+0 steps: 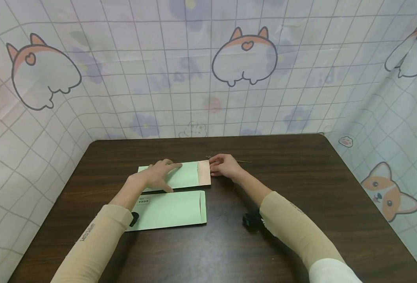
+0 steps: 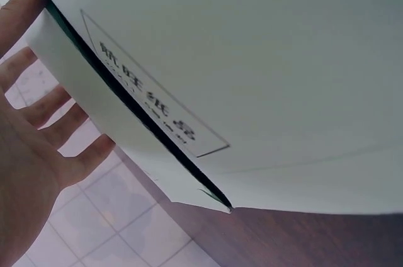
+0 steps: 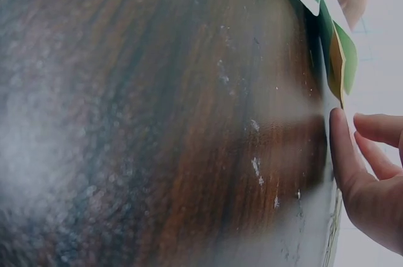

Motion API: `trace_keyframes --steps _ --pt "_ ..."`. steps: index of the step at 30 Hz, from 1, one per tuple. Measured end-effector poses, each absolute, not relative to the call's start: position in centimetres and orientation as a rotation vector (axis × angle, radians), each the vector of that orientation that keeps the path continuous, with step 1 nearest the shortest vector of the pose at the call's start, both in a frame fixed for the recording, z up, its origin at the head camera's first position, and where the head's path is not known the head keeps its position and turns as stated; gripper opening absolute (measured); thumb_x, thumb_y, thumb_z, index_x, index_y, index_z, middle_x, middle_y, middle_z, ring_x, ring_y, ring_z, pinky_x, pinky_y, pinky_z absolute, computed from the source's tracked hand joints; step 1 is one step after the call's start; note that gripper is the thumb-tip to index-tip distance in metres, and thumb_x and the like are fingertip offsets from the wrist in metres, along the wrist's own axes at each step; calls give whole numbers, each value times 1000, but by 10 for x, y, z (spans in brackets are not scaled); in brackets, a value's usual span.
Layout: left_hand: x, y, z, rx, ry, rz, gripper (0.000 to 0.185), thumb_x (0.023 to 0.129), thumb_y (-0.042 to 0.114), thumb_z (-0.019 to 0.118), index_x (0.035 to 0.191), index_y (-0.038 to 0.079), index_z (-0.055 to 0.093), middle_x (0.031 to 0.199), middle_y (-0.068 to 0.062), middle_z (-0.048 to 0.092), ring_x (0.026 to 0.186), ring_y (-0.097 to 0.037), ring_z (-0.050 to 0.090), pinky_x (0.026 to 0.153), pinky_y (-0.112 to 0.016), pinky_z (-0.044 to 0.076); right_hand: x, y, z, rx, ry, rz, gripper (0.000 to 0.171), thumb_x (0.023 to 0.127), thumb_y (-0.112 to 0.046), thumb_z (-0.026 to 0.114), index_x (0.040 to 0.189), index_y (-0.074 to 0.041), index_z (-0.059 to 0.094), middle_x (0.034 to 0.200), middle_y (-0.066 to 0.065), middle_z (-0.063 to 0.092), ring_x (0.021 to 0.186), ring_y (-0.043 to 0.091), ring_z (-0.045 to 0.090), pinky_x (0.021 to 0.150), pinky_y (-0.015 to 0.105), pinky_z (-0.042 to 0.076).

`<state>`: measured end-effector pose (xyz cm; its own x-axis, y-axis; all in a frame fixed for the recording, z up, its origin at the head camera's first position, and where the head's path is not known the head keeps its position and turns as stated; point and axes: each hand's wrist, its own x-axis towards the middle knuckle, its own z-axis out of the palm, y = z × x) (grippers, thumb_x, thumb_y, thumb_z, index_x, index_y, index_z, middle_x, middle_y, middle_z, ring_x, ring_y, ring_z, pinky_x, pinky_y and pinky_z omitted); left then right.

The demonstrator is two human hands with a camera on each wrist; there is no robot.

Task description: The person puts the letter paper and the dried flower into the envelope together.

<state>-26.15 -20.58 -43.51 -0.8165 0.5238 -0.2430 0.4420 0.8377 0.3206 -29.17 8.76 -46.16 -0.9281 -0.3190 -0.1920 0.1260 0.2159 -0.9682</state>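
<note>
Two pale green envelopes lie one behind the other in the head view. My left hand (image 1: 157,175) rests with spread fingers on the far envelope (image 1: 185,175). A tan paper section (image 1: 204,173) shows at that envelope's right end. The fingertips of my right hand (image 1: 224,166) are right at the tan section's outer edge. In the right wrist view, the right thumb (image 3: 343,147) touches its tip, with a gap between thumb and fingers. The near envelope (image 1: 169,212) has a printed box at its upper left and a narrow flap (image 1: 203,206) on the right.
Dark wood-grain table (image 1: 283,177) beneath everything. A thin brown strand (image 1: 244,161) lies behind my right hand. Behind the table hangs a white grid-patterned curtain (image 1: 180,98). Black devices show at both sleeves, the right one (image 1: 251,220) over the table.
</note>
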Motion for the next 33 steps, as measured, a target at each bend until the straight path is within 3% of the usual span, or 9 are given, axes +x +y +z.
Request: trace_keyframes --steps 12,21,33 --pt "-262 -206 -435 737 2699 335 97 84 32 88 162 16 33 154 -22 35 141 -44 36 107 -75 27 -292 83 -461 -230 2123 -1742 33 97 9 63 130 11 61 116 27 65 102 36 69 86 41 59" --pt "-263 -205 -436 719 2697 337 96 84 32 88 162 18 34 155 -21 35 142 -43 36 108 -74 26 -291 78 -458 -234 2121 -1747 32 96 9 65 128 11 62 113 24 69 97 30 72 85 40 59" --pt "-263 -205 -435 715 2690 344 96 84 32 87 162 17 34 155 -22 34 143 -44 34 108 -75 24 -289 72 -455 -260 2081 -1748 39 95 9 65 133 13 56 117 27 69 103 35 72 84 38 60"
